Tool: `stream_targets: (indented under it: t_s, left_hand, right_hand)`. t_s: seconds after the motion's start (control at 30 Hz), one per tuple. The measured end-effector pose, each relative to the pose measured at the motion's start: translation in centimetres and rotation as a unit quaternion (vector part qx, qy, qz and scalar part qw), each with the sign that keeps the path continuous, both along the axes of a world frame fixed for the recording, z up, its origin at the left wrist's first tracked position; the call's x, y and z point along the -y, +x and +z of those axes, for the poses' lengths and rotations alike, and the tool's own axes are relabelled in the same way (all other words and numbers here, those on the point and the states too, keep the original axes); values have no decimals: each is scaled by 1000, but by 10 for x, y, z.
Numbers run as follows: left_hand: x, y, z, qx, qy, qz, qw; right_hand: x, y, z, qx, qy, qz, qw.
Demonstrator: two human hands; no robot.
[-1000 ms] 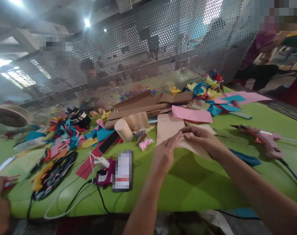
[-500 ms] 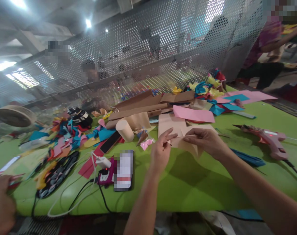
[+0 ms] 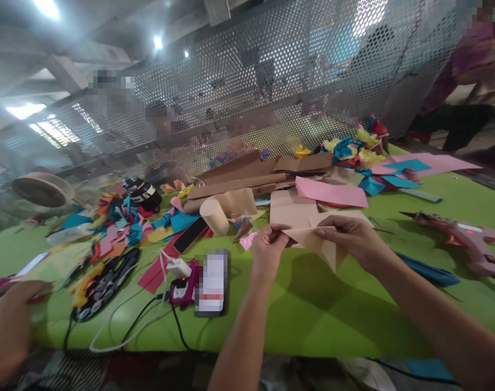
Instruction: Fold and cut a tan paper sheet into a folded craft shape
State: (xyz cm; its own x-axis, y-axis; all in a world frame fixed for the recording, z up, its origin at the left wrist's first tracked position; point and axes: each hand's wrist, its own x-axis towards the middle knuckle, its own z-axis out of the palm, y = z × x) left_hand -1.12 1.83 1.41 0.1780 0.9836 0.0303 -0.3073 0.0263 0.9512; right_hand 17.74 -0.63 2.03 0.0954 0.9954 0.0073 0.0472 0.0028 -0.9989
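A folded sheet of tan paper (image 3: 320,244) is held up over the green table, with one pointed corner hanging down. My left hand (image 3: 269,250) pinches its left end between thumb and fingers. On the other side, my right hand (image 3: 347,236) grips the paper's upper edge, fingers closed on it. Behind the held sheet lie more tan paper (image 3: 290,209) and a pink sheet (image 3: 331,191). A tan paper roll (image 3: 214,216) stands tilted to the left of my hands.
A glue gun (image 3: 467,239) and a blue pouch (image 3: 428,270) lie right. Left are a phone (image 3: 212,282), a magenta power adapter (image 3: 185,288) with cables, a black phone (image 3: 190,234) and paper scraps. Another person's hand (image 3: 11,320) is at the far left.
My left hand has closed on the left end of the tan paper, its fingers apart before. The paper's hanging corner shows more clearly. The view has shifted slightly.
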Motion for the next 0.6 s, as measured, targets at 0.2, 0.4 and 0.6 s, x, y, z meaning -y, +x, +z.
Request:
stream_targets:
  t_s: [0.2, 0.4, 0.6]
  left_hand:
    - [0, -1, -1, -1, -1, -8, 1000]
    - [2, -2, 0, -14, 37, -20, 999]
    - [2, -1, 0, -22, 70, -13, 997]
  right_hand:
    - [-1, 1, -2, -7, -9, -3, 1000]
    - [-1, 1, -2, -2, 0, -10, 1000]
    - [1, -1, 1, -10, -10, -11, 1000]
